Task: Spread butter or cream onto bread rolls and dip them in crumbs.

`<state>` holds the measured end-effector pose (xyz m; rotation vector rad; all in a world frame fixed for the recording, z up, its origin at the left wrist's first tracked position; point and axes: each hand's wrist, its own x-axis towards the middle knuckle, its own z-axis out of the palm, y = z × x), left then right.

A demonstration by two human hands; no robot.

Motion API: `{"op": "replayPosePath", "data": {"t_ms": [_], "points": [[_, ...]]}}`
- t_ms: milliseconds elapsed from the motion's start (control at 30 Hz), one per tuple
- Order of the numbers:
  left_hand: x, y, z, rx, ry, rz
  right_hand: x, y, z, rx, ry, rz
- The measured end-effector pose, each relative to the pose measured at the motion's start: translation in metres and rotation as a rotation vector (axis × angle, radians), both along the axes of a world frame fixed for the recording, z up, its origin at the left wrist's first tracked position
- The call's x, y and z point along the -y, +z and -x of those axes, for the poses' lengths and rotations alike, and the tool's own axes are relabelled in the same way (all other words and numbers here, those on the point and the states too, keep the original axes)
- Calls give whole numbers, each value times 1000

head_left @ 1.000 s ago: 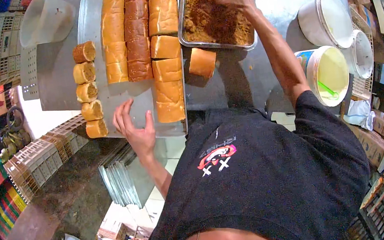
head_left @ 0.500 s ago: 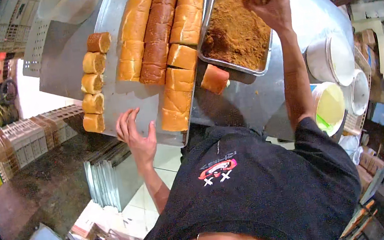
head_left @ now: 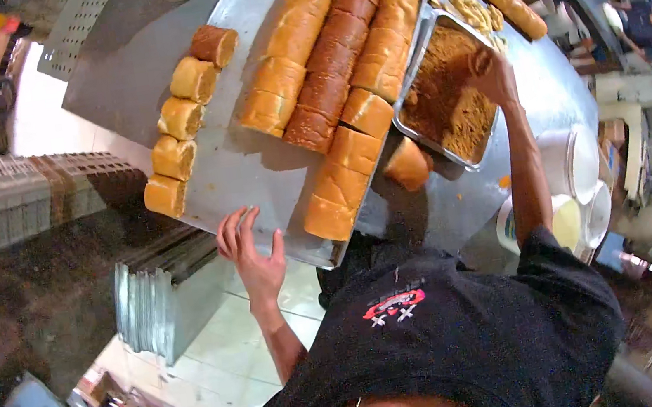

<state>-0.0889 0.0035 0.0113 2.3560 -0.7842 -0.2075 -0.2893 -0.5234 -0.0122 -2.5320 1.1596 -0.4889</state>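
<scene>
My right hand [head_left: 499,82] curls its fingers around a brown bread piece [head_left: 479,61] above the right side of a silver pan [head_left: 433,143] of brown crumbs [head_left: 451,98]. Rounded and dark, the piece is blurred; I cannot tell which way its long axis points. My left hand [head_left: 259,269], fingers spread and thumb apart, is at the near edge of a baking tray [head_left: 229,196]; whether it touches, I cannot tell. On the tray, three bread rows [head_left: 337,60], golden, dark brown and golden, run from near left to far right. Five rolls [head_left: 180,117] line its left side. Small lettering tops a red-and-white print [head_left: 394,305] on my black shirt [head_left: 477,332].
</scene>
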Motion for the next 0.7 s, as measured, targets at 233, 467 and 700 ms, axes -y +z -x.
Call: {"op": "replayPosePath", "data": {"t_ms": [233,467,700], "points": [[-44,-15,-9,-72,129,-66,-15,61,-107,23,161,-263],[-48,-3,-16,-10,176,-54,-76,31,-369,284,586,-428],[-39,8,-10,0,218,-43,-109,-62,-449,155,286,-358]]}}
